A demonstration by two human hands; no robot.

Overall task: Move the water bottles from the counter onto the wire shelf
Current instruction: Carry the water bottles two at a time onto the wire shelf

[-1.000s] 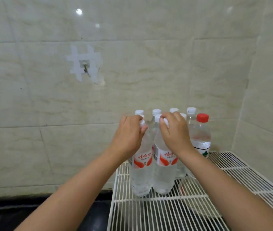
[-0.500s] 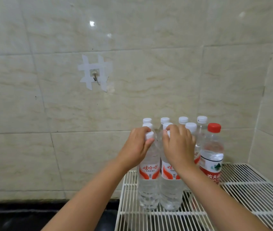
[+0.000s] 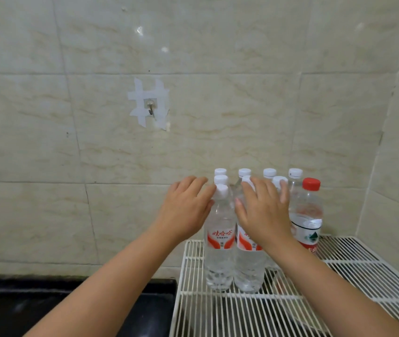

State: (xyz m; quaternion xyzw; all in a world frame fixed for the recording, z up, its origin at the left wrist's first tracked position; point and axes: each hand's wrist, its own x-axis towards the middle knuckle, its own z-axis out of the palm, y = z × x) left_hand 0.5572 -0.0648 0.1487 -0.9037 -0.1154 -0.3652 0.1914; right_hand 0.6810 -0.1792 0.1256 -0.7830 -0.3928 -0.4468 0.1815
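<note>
Right, both hands are up at the bottle tops now. The left hand [image 3: 185,210] has its fingers spread and nearly straight, holding nothing, fingertips just beside the cap of the front left bottle [image 3: 219,242]. The right hand [image 3: 263,210] is just as slack, fingers fanned across the necks of the front right bottle [image 3: 248,266] and its neighbours, gripping none of them. The whole cluster stands upright on the wire shelf [image 3: 354,278], tight against the tiled wall, with a red-capped bottle [image 3: 309,215] at the right end.

The step looks like letting go, so lift straight up and clear; any sideways brush could topple a bottle into the rest, and those thin wires give narrow footing. As for contents, the clear bottles look full of water. The dark counter [image 3: 72,302] shows at lower left, no bottle visible on it.
</note>
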